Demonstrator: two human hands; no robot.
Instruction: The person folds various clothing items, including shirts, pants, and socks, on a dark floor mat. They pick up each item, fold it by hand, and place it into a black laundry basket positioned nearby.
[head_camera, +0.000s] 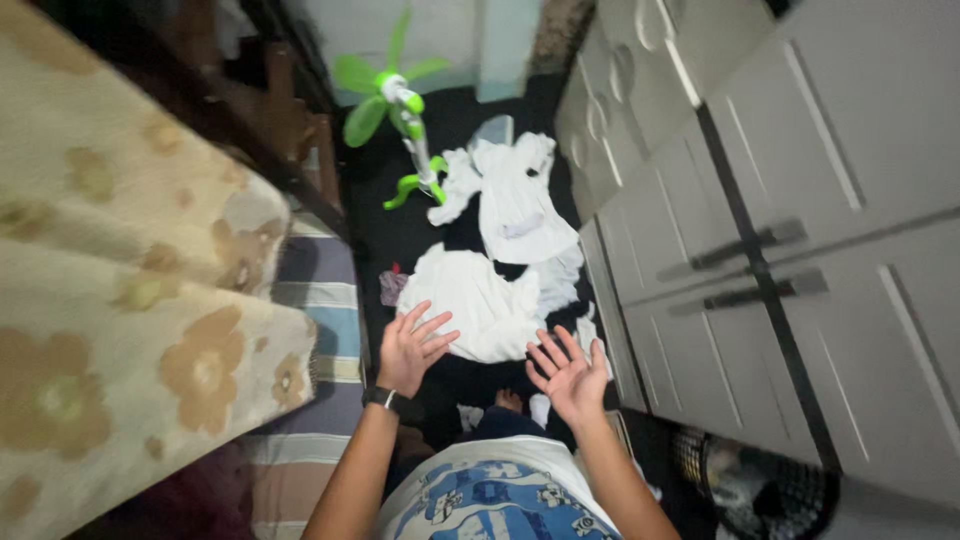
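Note:
My left hand (412, 346) is raised with fingers spread and holds nothing; a black band sits on its wrist. My right hand (568, 372) is also up, palm open, fingers apart, empty. Both hover above a pile of white clothes (497, 260) spread on the dark floor ahead of me. The nearest white garment (475, 300) lies just beyond my fingertips. I cannot tell whether either hand touches the cloth.
A green and white standing fan (395, 100) stands past the clothes. A bed with a floral beige blanket (130, 290) and striped sheet (320, 320) fills the left. White wardrobe doors (800, 230) with dark handles line the right. A dark basket (750, 485) sits bottom right.

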